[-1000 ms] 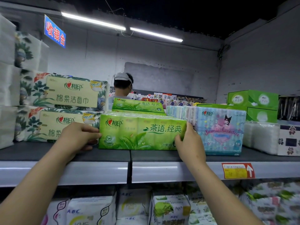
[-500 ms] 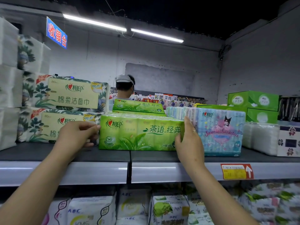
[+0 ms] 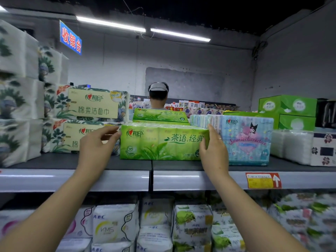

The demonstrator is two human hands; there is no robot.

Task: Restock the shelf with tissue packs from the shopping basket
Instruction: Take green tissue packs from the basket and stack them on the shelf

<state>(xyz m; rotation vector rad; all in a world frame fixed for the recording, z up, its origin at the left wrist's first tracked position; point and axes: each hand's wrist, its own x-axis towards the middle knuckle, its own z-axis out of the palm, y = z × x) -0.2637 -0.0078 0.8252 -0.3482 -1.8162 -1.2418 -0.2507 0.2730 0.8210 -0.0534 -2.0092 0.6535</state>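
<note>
Since the frame one second back, both hands have climbed from the lower pack ends toward the upper corners, while the green tissue pack (image 3: pixel 161 142) has kept its place on the shelf (image 3: pixel 54 179).

1. Left hand (image 3: pixel 96 144): released. The fingers are loosely curved and enclose nothing; the index fingertip touches the pack's upper left corner. Two floral packs (image 3: pixel 91 106) are stacked just left of and beyond this hand.

2. Between the hands: the green tissue pack lies on its long side, base flat on the shelf. Its long axis runs left to right, from one hand to the other, with the printed face toward me. The wrap is glossy green film with a tea-leaf print, and vertical seams mark several small packs side by side. I judge that the film dents easily. A second green pack (image 3: pixel 160 115) sits beyond it.

3. Right hand (image 3: pixel 212 150): not clenched. The straight fingers stand against the pack's right end, between it and the blue cartoon pack (image 3: pixel 251 142).

I judge both hands equally near, so the coming move is a level two-handed nudge. The basket is out of view.
</note>
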